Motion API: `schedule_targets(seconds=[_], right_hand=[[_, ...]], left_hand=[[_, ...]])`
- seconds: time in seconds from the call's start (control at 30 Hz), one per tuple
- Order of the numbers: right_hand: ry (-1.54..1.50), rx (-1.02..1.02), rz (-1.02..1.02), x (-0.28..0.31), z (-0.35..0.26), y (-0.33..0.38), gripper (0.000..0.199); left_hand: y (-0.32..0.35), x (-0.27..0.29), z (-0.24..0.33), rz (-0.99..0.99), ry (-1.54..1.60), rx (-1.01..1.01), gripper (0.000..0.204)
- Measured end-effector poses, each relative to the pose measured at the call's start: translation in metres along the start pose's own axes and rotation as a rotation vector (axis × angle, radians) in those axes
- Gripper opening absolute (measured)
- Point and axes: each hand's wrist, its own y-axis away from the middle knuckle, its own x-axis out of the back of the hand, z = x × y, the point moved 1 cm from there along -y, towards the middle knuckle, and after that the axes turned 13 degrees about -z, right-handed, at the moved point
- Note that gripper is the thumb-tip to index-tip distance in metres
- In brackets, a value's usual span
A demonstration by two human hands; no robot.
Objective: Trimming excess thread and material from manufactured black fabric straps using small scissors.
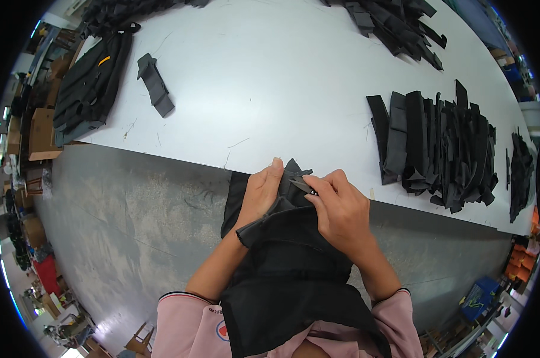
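My left hand (261,192) is closed on a dark grey fabric piece (276,210), just off the table's near edge. The thumb points up along the cloth, and a folded tip stands out beyond it. In my right hand (345,209) is a pair of small thread snips (302,185), gripped between thumb and fingers. Their pointed blades lie against the cloth beside my left thumb. One end of the fabric hangs over my left wrist, above the black apron (288,310) I wear. Whether the blades are parted is too small to tell.
On the white table (222,89), a stack of black sewn pieces (97,83) lies at the left, near a single folded strip (155,85). A row of dark fabric strips (437,146) covers the right side. Another strip pile (395,30) lies far right. Loose threads are scattered about.
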Motion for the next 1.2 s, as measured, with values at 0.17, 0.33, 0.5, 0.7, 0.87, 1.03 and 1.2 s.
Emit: schedule_targets(seconds=[0.17,0.33,0.5,0.7,0.87,1.03,1.2], right_hand=[[-0.027,-0.021,0.075,-0.003,-0.001,0.003,0.028],[-0.163,-0.022,0.021,0.002,0.005,-0.003,0.027],[-0.121,0.048,-0.127,0.018,0.004,-0.01,0.024],[-0.054,0.196,-0.326,0.025,0.008,-0.021,0.024],[0.0,0.249,-0.384,0.025,0.008,-0.026,0.023],[0.047,0.286,-0.386,0.02,0.009,-0.024,0.021],[-0.063,0.248,-0.23,0.019,0.008,-0.019,0.02]], left_hand=[[0.0,0.005,-0.006,-0.017,0.044,0.02,0.045],[-0.001,0.005,0.0,-0.045,0.041,0.074,0.048],[-0.001,0.011,0.003,-0.092,0.125,0.128,0.05],[-0.001,0.017,0.001,-0.169,0.007,0.151,0.051],[-0.003,0.022,-0.006,-0.194,-0.022,0.152,0.046],[-0.001,0.019,0.0,-0.209,0.081,0.172,0.044],[-0.002,0.024,-0.005,-0.222,0.051,0.17,0.044]])
